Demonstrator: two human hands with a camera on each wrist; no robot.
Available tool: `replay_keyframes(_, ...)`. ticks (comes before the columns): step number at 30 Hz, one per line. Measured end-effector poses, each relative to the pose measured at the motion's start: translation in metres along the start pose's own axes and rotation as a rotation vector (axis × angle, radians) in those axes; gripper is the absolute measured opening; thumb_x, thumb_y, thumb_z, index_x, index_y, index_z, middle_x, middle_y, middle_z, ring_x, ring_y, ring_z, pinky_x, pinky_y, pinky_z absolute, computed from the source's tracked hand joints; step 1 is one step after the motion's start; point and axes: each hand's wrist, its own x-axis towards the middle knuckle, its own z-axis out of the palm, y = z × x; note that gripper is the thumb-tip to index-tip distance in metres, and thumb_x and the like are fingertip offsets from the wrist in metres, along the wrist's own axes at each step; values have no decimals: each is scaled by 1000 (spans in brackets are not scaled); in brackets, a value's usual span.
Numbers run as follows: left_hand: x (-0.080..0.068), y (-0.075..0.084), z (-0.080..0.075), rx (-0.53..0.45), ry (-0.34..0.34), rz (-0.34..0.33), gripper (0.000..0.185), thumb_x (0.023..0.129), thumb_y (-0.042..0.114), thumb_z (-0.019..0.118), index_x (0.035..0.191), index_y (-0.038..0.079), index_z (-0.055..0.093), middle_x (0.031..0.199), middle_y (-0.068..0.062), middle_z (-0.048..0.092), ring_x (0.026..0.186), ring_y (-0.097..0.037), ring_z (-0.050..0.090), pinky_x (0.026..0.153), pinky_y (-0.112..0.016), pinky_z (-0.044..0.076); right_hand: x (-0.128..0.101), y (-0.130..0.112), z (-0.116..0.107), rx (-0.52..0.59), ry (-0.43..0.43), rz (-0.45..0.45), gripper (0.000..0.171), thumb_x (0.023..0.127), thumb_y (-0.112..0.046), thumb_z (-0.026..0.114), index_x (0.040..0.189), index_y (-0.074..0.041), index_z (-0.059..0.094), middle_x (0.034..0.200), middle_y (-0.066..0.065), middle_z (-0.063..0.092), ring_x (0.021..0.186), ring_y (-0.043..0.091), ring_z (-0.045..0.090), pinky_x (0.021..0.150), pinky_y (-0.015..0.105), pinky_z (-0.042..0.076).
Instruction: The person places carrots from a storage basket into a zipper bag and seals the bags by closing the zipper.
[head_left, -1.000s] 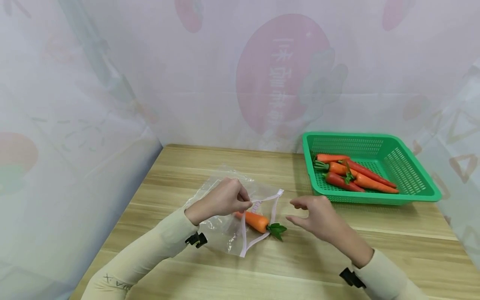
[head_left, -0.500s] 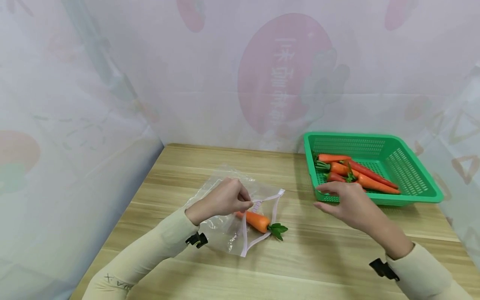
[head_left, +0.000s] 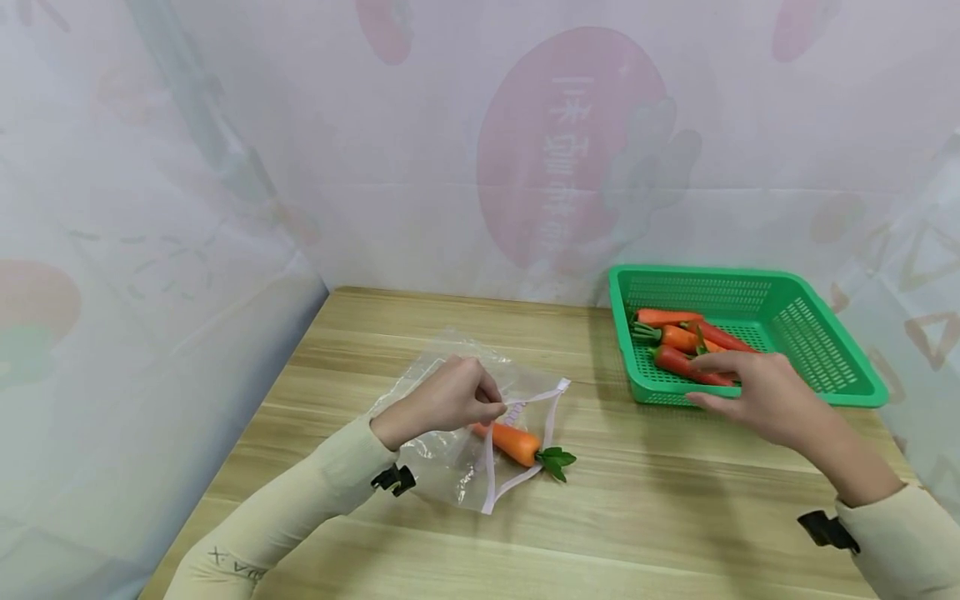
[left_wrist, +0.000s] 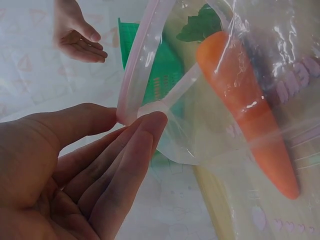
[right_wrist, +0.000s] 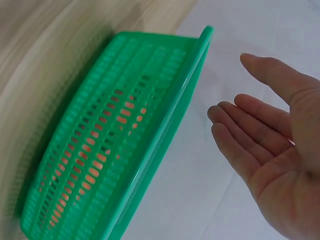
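A clear zip bag (head_left: 442, 467) with a pale pink zip edge lies on the table, its mouth held apart. My left hand (head_left: 453, 396) pinches the bag's edge between thumb and fingers, as the left wrist view shows. Inside the bag is an orange carrot (left_wrist: 245, 110), whose green leaves (head_left: 555, 460) poke out of the mouth. My right hand (head_left: 772, 396) hovers over the near rim of a green basket (head_left: 840, 350), thumb and fingers apart and nothing between them. Under its fingertips in the head view lies a red chili pepper (head_left: 678, 362).
Several more carrots and red peppers, among them a carrot (head_left: 667, 317) at the back, fill the basket's left half. The wooden table (head_left: 570, 533) ends at a printed cloth backdrop (head_left: 420, 225) behind and at the sides.
My right hand has moved right, from beside the bag's mouth to over the basket's near rim. The left hand stays in place, pinching the bag.
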Motion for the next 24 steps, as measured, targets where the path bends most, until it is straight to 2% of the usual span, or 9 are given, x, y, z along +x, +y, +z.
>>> replay_keyframes(3, 0, 0, 0, -2, 2, -1, 11, 93, 11, 77, 86, 9, 85, 77, 0, 81, 66, 2, 70, 62, -16, 58, 0, 12, -4, -25, -9, 6, 40, 87, -24, 88, 120, -4, 77, 112, 20, 80, 95, 36, 77, 74, 51, 63)
replay_keyframes(9, 0, -1, 1, 4, 4, -5, 11, 93, 12, 77, 86, 9, 85, 77, 0, 81, 66, 2, 70, 61, -16, 57, 2, 39, -13, -29, -89, 67, 42, 93, -26, 82, 127, -1, 74, 118, 27, 76, 103, 45, 74, 79, 57, 62)
replay_keyframes(14, 0, 1, 1, 11, 5, 1, 11, 93, 12, 77, 86, 9, 85, 78, 0, 81, 66, 1, 70, 62, -16, 58, 4, 66, -17, -49, -142, 109, 46, 94, -26, 81, 129, 2, 72, 121, 27, 75, 104, 44, 73, 81, 57, 61)
replay_keyframes(24, 2, 2, 2, 43, 8, 8, 12, 93, 13, 78, 83, 11, 85, 76, 2, 80, 64, 2, 68, 62, -16, 57, 11, 108, -21, -102, -190, 88, 43, 90, -19, 84, 121, 8, 72, 111, 29, 76, 99, 45, 74, 81, 58, 61)
